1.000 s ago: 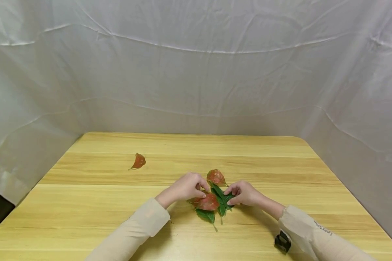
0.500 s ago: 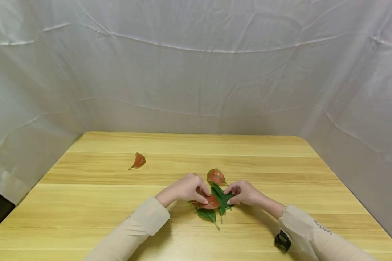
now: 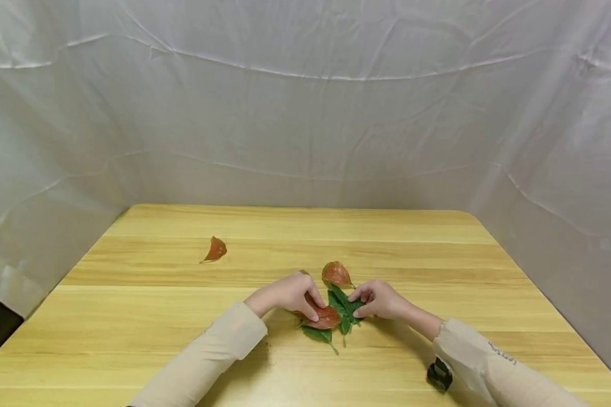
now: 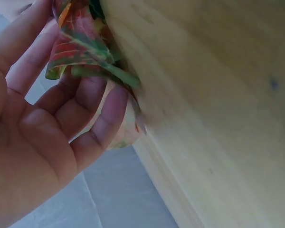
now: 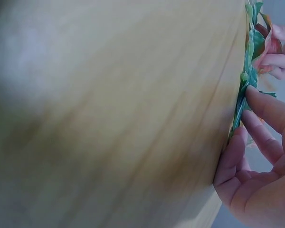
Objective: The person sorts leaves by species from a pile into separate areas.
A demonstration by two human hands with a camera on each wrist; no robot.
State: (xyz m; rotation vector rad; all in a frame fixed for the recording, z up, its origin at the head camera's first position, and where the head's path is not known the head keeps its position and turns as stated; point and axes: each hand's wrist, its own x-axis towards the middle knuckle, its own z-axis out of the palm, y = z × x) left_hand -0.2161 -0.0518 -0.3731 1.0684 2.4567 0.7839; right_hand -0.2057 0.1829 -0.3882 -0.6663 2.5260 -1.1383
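Near the front middle of the table, my left hand (image 3: 291, 291) pinches a red leaf (image 3: 326, 320) between thumb and fingers. In the left wrist view this red leaf (image 4: 83, 45) is bent, with green at its edge. A single green leaf (image 3: 318, 333) pokes out below it, stem toward me. To the right, several overlapping green leaves (image 3: 340, 305) lie in a small pile. My right hand (image 3: 382, 301) holds the pile's right edge with thumb and fingertips, low at the tabletop. Behind the pile lies another red leaf (image 3: 337, 273).
A lone red leaf (image 3: 216, 249) lies farther back on the left of the wooden table (image 3: 412, 249). A black wrist camera (image 3: 439, 375) sits beneath the right sleeve. Pale grey sheeting (image 3: 305, 124) hangs behind the table and along both sides.
My left fingers have shifted slightly down over the red leaf, now tilted and gripped. The green leaf below it has moved a little and is more covered. My right hand has stayed in place.
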